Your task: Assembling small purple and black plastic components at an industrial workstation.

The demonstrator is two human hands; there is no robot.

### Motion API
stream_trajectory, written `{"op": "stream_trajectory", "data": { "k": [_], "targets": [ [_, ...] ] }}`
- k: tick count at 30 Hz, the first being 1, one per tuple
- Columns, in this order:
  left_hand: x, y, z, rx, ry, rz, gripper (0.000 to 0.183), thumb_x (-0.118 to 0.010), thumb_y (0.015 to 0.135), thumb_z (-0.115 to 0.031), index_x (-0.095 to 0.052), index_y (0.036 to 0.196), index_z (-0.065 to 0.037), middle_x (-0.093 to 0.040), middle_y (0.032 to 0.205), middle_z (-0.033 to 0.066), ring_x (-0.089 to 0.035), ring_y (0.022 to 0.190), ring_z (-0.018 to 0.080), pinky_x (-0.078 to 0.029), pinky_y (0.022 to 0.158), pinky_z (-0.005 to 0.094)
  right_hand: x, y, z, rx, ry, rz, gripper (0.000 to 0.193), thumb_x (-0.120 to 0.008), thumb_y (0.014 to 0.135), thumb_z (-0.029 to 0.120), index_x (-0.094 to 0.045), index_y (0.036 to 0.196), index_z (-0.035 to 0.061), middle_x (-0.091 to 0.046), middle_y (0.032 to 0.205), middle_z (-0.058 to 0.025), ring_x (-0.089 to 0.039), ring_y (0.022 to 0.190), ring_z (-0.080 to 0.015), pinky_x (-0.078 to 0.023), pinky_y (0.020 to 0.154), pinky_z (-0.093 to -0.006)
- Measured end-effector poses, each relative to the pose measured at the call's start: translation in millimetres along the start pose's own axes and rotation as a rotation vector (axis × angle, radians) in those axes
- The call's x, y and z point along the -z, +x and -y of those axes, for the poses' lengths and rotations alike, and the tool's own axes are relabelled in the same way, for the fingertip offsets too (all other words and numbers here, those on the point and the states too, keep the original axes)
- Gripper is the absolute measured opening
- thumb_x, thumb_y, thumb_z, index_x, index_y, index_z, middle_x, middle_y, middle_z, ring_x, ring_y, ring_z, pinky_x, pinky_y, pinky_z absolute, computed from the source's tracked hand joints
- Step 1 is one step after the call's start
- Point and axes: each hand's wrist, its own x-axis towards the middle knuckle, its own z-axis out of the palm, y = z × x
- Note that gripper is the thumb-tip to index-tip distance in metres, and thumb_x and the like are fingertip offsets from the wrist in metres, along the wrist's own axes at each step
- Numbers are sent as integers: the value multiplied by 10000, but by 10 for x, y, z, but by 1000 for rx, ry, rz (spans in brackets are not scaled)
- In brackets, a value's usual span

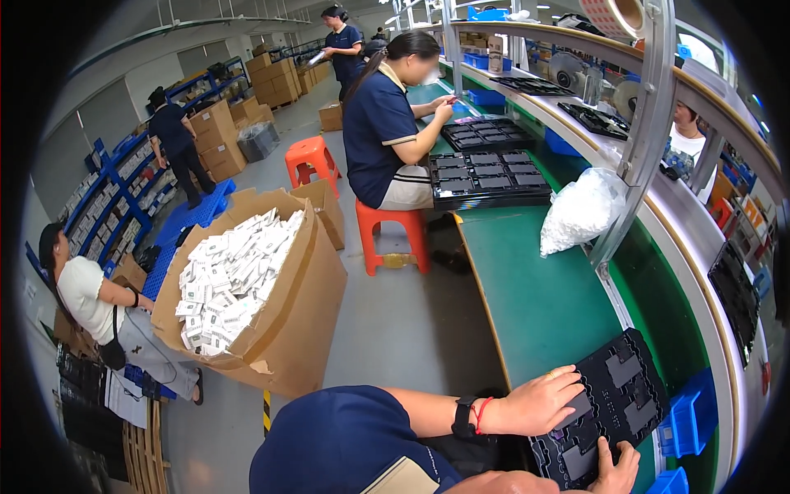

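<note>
Green tabletop (535,305) supports a black tray (605,412) beneath loosely spread hands, left (536,403) and right (617,469).

Impossible to read any of the tiny dark print on the small flat white cartons (234,276) filling the large brown cardboard box (306,309).

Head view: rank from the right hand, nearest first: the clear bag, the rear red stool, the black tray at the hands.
1. Black tray: at the right hand.
2. Clear bag: farther along the green bench.
3. Rear red stool: on the floor, behind the seated co-worker.
</note>
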Motion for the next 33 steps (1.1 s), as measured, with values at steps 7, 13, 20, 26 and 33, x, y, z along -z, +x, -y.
{"op": "stream_trajectory", "data": {
  "k": [7,13,20,26,33],
  "targets": [
    [-35,42,42,-10,-12,18,395,-589,803,-137,-501,1126,74,-494,1176,217,-392,1208,366,-353,1001,403,139,191,100,-102,8,56,477,-607,705,303,-536,1154,157,-472,1152,-171,-468,978,-384,-404,862,-443],
    [-19,-29,11,-3,7,-16,388,-583,807,-139,-501,1119,78,-495,1172,218,-396,1204,368,-349,1003,406,263,107,-117,65,338,-28,309,-573,717,169,-560,996,37,-539,873,-193,-515,836,-358,-409,745,-405],
    [-17,15,-35,-85,-15,-67,318,-607,792,-143,-560,1052,34,-539,1128,211,-475,1127,369,-375,972,422,438,-123,108,81,221,-128,164,-547,734,-36,-583,882,23,-579,872,-150,-539,838,-309,-427,758,-367],
    [267,185,-195,-129,-151,-85,263,-644,755,-48,-598,1007,10,-562,1124,172,-550,1030,290,-437,889,357,266,-109,25,79,8,-658,201,-601,604,13,-586,805,20,-570,824,-123,-550,718,-276,-439,612,-369],
    [-67,529,-680,615,-1487,880,475,-425,949,-295,-374,1283,39,-543,1151,180,-575,1019,245,-508,824,388,231,-275,-12,42,32,-953,184,-647,610,29,-622,792,23,-623,865,-132,-597,717,-262,-474,626,-369]
  ]
}}
